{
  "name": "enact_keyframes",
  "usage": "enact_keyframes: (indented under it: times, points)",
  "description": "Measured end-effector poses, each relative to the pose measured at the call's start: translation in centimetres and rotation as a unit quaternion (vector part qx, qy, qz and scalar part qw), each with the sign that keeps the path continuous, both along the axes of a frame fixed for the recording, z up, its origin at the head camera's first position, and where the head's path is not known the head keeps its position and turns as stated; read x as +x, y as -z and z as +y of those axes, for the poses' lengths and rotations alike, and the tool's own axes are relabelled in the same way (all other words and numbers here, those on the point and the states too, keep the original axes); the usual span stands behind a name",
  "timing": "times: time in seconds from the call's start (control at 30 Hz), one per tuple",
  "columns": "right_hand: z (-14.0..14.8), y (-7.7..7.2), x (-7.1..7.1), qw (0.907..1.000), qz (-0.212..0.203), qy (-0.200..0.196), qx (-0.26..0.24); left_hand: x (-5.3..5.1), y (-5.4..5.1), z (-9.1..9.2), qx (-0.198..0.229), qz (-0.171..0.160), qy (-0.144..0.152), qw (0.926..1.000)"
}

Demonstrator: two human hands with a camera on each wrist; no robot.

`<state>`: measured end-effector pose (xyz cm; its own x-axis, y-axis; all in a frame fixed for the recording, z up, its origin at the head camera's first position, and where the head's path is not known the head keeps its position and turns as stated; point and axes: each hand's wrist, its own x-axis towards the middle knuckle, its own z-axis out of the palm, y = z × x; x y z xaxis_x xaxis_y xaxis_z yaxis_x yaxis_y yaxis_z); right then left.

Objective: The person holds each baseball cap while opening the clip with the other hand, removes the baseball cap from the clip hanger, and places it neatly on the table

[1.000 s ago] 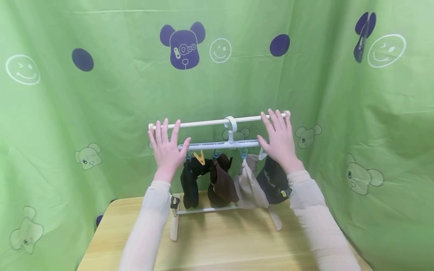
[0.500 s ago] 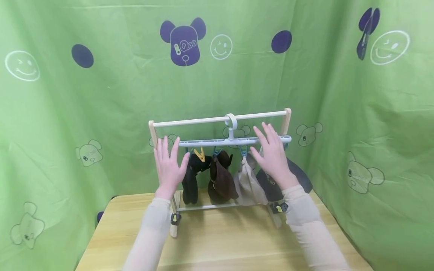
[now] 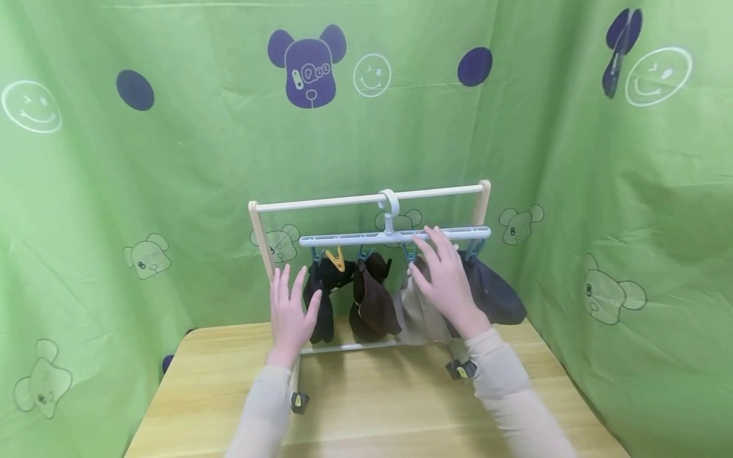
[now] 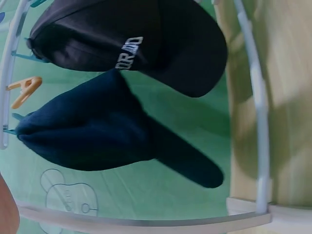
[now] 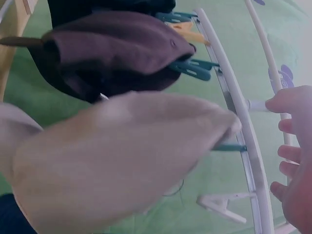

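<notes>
Several caps hang from clothespins on a pale blue clip hanger (image 3: 343, 240), whose hook loops over the top bar of a small wooden rack (image 3: 321, 203). From left to right hang a dark navy cap (image 4: 87, 126), a dark brown cap (image 3: 375, 312) with lettering seen in the left wrist view, a beige cap (image 5: 107, 161) and a dark grey cap (image 3: 498, 299). My left hand (image 3: 293, 318), fingers spread, is beside the navy cap and holds nothing. My right hand (image 3: 449, 283) is in front of the hanger's right half, hiding part of the beige and grey caps; its fingers grip nothing.
A yellow clothespin (image 3: 336, 259) and a white clothespin (image 5: 222, 204) hang from the hanger without a cap. Below is the wooden table (image 3: 366, 413). A patterned green curtain (image 3: 189, 191) surrounds it on the back and sides.
Both hands have come down and back from near the rack's top bar, the right one also shifting left. The caps and hanger stay in place.
</notes>
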<state>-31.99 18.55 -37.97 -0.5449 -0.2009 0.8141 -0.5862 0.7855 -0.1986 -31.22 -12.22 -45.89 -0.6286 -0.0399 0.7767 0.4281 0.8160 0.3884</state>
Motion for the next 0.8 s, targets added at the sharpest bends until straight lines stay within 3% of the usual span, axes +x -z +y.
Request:
enact_keyframes:
  times: [0.2,0.37,0.53,0.67,0.8]
  points:
    - [-1.1,0.9,0.4,0.9991,0.027,-0.032,-0.004,0.7,1.5,0.6,0.021,-0.003,0.016,0.9997]
    - [-2.3,1.3,1.1,0.9983,0.009,-0.057,-0.009,1.0,2.9,0.9,0.038,0.0,0.02,0.9991]
    - [-3.5,1.7,1.2,0.9967,0.02,-0.079,0.0,1.3,3.9,1.0,0.083,-0.048,0.032,0.9949]
    - [-4.4,1.8,1.1,0.994,0.042,-0.101,0.007,1.6,4.4,1.2,0.128,-0.094,0.042,0.9864]
    - [-5.4,1.8,1.0,0.9929,0.047,-0.106,0.024,1.7,4.7,1.3,0.168,-0.116,0.052,0.9776]
